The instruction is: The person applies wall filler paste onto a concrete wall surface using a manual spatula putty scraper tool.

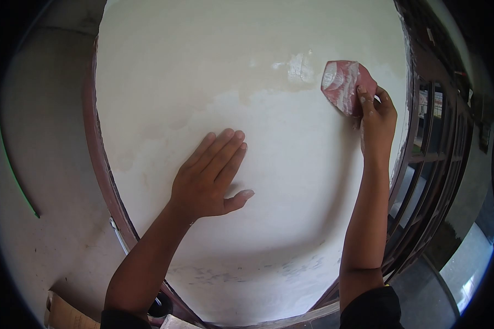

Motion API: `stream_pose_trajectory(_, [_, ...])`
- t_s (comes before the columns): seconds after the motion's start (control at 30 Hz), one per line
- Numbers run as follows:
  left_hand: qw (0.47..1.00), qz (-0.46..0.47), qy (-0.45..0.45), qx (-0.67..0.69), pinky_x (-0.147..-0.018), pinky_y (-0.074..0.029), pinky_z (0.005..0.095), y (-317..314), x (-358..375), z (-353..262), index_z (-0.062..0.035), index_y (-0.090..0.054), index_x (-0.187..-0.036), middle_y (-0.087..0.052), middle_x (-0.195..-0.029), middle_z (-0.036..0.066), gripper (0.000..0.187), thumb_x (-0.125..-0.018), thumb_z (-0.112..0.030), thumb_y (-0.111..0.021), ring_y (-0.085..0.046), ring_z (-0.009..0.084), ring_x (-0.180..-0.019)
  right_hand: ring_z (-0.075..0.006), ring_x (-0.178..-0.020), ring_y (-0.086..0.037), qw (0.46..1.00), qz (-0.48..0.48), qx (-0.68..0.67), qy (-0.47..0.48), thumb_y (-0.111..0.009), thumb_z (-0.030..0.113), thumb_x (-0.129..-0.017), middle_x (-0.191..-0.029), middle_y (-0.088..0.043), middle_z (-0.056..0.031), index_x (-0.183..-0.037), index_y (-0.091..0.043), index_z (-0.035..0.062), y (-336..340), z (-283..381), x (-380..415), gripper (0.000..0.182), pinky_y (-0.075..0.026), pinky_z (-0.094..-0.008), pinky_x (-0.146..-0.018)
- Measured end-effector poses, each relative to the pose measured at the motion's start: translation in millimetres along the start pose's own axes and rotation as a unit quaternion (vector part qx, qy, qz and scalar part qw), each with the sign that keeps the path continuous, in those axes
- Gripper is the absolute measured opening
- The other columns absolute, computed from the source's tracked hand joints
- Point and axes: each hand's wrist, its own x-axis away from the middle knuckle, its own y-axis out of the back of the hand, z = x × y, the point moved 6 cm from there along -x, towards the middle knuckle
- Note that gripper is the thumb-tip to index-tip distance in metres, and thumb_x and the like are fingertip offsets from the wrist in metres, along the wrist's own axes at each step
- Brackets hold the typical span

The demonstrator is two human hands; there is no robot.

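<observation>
My right hand (376,118) grips a pink flat putty spreader (340,82) with white putty smeared over its face, held up against the upper right of the white wall panel (280,164). Thumb and fingers pinch its right side, and some putty marks the fingers. Lower and to the left, my left hand (208,178) lies flat on the wall with its fingers stretched and thumb out to the side. A thick white putty patch (300,68) shows on the wall left of the spreader. Around it, the surface is part greyish, part whiter.
Brown wooden frame (96,120) borders the panel on the left. At right stands a dark wooden window lattice (436,148). A cardboard box (68,315) sits at the lower left, near a dark round container (160,307). A green cord (16,170) hangs on the left wall.
</observation>
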Motion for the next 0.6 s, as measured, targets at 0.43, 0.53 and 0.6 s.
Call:
stream_pose_trajectory(0.43, [1.0, 0.015, 0.002, -0.002, -0.117, -0.036, 0.0479, 0.0, 0.5, -1.0, 0.0024, -0.06, -0.131, -0.057, -0.142, 0.017, 0.064, -0.087, -0.044, -0.062, -0.051, 0.0315, -0.137, -0.0287, -0.114, -0.068, 0.76, -0.063, 0.428, 0.485, -0.067, 0.0, -0.087, -0.117, -0.073, -0.0073, -0.128, -0.069, 0.015, -33.8, 51.5, 57.7, 0.043, -0.054, -0.0405, -0.098])
stream_pose_trajectory(0.53, [1.0, 0.017, 0.003, -0.01, -0.117, -0.036, 0.048, -0.5, 0.8, -1.5, 0.0028, -0.061, -0.13, -0.058, -0.141, 0.018, 0.064, -0.089, -0.046, -0.059, -0.051, 0.032, -0.137, -0.0334, -0.113, -0.069, 0.735, -0.022, 0.487, 0.471, -0.065, 0.004, -0.089, -0.119, -0.073, -0.0079, -0.131, -0.067, 0.0128, -47.2, 36.0, 66.3, 0.043, -0.055, -0.0426, -0.097])
stream_pose_trajectory(0.6, [1.0, 0.016, 0.003, -0.013, -0.116, -0.038, 0.047, 2.1, -1.5, -2.6, 0.0022, -0.062, -0.129, -0.059, -0.139, 0.016, 0.064, -0.091, -0.049, -0.058, -0.053, 0.0308, -0.135, -0.0295, -0.116, -0.067, 0.711, 0.007, 0.544, 0.446, -0.064, 0.0, -0.089, -0.123, -0.071, -0.0064, -0.131, -0.066, 0.0171, -52.2, 34.2, 69.6, 0.046, -0.056, -0.0388, -0.096])
